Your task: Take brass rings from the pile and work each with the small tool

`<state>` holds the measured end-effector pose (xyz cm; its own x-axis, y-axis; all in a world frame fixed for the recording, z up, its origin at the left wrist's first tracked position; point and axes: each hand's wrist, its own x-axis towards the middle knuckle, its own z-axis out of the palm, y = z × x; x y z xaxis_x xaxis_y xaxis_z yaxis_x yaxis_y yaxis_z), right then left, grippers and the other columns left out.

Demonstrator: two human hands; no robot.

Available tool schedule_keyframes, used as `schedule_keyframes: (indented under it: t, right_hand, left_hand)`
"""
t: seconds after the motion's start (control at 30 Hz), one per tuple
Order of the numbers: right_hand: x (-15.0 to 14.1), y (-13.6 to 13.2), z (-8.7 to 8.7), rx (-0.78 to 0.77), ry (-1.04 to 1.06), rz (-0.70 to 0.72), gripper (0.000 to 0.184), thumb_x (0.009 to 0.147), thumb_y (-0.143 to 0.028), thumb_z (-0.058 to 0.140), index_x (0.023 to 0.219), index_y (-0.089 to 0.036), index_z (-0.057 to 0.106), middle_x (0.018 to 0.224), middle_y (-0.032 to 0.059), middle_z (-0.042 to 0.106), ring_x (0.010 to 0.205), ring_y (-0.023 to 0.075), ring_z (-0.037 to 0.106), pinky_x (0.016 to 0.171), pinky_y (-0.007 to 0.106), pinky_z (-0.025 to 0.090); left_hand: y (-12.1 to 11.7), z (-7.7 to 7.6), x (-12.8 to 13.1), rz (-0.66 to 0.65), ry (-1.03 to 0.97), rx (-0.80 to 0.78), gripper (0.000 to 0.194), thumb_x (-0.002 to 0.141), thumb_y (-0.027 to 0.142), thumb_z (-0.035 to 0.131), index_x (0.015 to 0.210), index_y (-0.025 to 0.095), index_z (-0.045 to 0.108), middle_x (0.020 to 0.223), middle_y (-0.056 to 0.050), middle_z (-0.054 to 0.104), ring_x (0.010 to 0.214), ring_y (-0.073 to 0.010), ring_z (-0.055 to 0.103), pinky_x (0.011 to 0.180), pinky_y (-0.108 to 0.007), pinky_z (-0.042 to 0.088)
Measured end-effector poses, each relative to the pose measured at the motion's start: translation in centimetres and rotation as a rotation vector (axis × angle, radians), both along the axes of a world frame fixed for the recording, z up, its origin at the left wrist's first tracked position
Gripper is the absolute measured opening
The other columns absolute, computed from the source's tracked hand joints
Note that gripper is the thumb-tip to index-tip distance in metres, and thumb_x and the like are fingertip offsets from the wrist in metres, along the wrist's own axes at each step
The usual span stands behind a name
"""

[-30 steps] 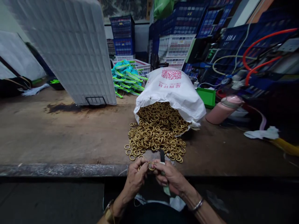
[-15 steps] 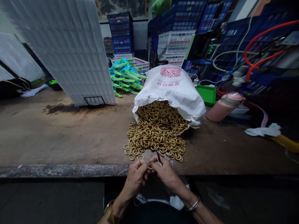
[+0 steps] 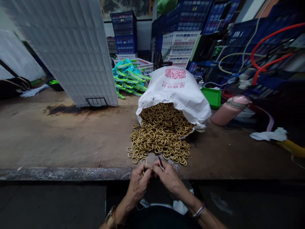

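Observation:
My left hand (image 3: 140,181) is closed, with a brass-coloured ring (image 3: 142,174) between its thumb and fingers. Close beside it, my right hand (image 3: 168,176) is closed around a slim pointed tool (image 3: 160,161), whose dark tip sticks up past the fingers; its kind is not clear. The fingertips of both hands come together at the table's front edge, hiding part of the ring. Just beyond them lies a heap of similar rings (image 3: 157,141), spilling from the mouth of a white woven sack (image 3: 175,92) on its side.
Left of the sack, a tall white panel (image 3: 71,51) leans in a wire stand on the wooden table (image 3: 59,140). Turquoise and green pieces (image 3: 130,78) lie behind. On the right are a green tray (image 3: 212,97), a pink bottle (image 3: 230,109) and orange hoses. Stacked crates (image 3: 179,43) stand at the back.
The ring between the fingertips has shifted left, deeper into my left hand. The pointed tool in my right hand has tilted further left.

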<state>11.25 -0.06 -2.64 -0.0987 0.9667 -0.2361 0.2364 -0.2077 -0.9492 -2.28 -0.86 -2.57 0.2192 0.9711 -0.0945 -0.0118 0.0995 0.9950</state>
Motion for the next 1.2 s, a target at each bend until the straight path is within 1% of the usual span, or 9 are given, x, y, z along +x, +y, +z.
schedule_keyframes:
  t: [0.1,0.27,0.43,0.53,0.67,0.8,0.97,1.1,1.2]
  right_hand:
    - [-0.2,0.1,-0.3,0.06,-0.059,0.031,0.028,0.074,-0.042,0.047,0.063,-0.018,0.052,0.055,-0.0019,0.05,0.055,0.0112,0.045,0.053,0.023,0.036]
    - [-0.1,-0.1,-0.9,0.058,-0.051,0.071,0.027,0.079,-0.039,0.043,0.063,-0.019,0.05,0.053,-0.003,0.049,0.053,0.0107,0.045,0.054,0.023,0.037]
    - [-0.2,-0.1,-0.2,0.023,0.073,0.107,0.03,0.081,-0.038,0.04,0.058,-0.019,0.046,0.053,-0.003,0.05,0.052,0.0103,0.047,0.052,0.021,0.036]
    - [-0.1,0.0,0.3,0.017,0.057,0.11,0.03,0.08,-0.037,0.039,0.057,-0.019,0.046,0.051,-0.003,0.049,0.051,0.0101,0.045,0.052,0.022,0.036]
    - [0.2,-0.2,0.3,0.113,-0.172,0.051,0.025,0.081,-0.032,0.035,0.063,-0.019,0.048,0.053,-0.0023,0.047,0.052,0.012,0.045,0.053,0.023,0.035]
    - [0.4,-0.9,-0.1,0.242,-0.452,0.159,0.014,0.074,-0.017,0.037,0.07,-0.02,0.049,0.059,-0.0009,0.052,0.054,0.0128,0.047,0.054,0.023,0.032]
    - [0.3,-1.4,-0.4,0.286,-0.628,0.248,0.031,0.058,-0.004,0.036,0.079,-0.021,0.051,0.066,-0.0001,0.059,0.059,0.0134,0.051,0.056,0.023,0.03]
    - [0.4,-1.4,-0.3,0.292,-0.702,0.316,0.032,0.059,-0.004,0.035,0.081,-0.021,0.052,0.065,0.0004,0.06,0.059,0.0134,0.051,0.054,0.023,0.027]
    - [0.8,-1.1,-0.4,0.291,-0.845,0.344,0.033,0.059,-0.003,0.036,0.081,-0.02,0.053,0.063,0.0012,0.06,0.057,0.0141,0.051,0.052,0.025,0.024]
  left_hand:
    - [0.0,-0.1,0.0,0.014,0.001,-0.029,0.021,0.076,0.032,0.054,0.064,0.015,0.055,0.059,0.002,0.051,0.055,-0.0091,0.046,0.055,-0.019,0.038]
    - [-0.2,-0.4,-0.3,-0.082,-0.054,-0.287,0.029,0.076,0.044,0.051,0.069,0.016,0.051,0.052,0.005,0.046,0.036,-0.0044,0.035,0.035,-0.015,0.025]
    - [-0.5,-0.1,-0.4,-0.091,-0.185,-0.375,0.031,0.074,0.047,0.054,0.071,0.016,0.05,0.057,0.004,0.049,0.038,-0.0026,0.037,0.035,-0.014,0.024]
    - [-0.7,-0.2,-0.4,-0.086,-0.239,-0.371,0.032,0.074,0.048,0.053,0.071,0.016,0.05,0.058,0.004,0.05,0.038,-0.0022,0.037,0.036,-0.014,0.023]
    - [-0.9,-0.4,-0.4,-0.062,-0.274,-0.38,0.031,0.075,0.048,0.052,0.072,0.017,0.046,0.056,0.006,0.049,0.038,-0.0024,0.037,0.035,-0.014,0.022]
    - [-0.9,0.0,-0.4,-0.031,-0.255,-0.369,0.033,0.073,0.049,0.053,0.069,0.018,0.044,0.054,0.006,0.048,0.037,-0.0023,0.036,0.035,-0.013,0.022]
    - [-0.8,0.2,-0.4,-0.027,-0.208,-0.346,0.033,0.073,0.049,0.053,0.069,0.018,0.044,0.055,0.006,0.049,0.038,-0.0027,0.038,0.036,-0.013,0.024]
    - [-0.8,0.2,-0.5,-0.023,-0.169,-0.328,0.033,0.073,0.049,0.054,0.07,0.018,0.044,0.055,0.006,0.049,0.038,-0.0029,0.038,0.037,-0.014,0.026]
    - [-1.4,0.5,-0.8,-0.034,-0.16,-0.32,0.034,0.071,0.05,0.056,0.068,0.018,0.043,0.053,0.006,0.048,0.038,-0.003,0.037,0.036,-0.014,0.025]
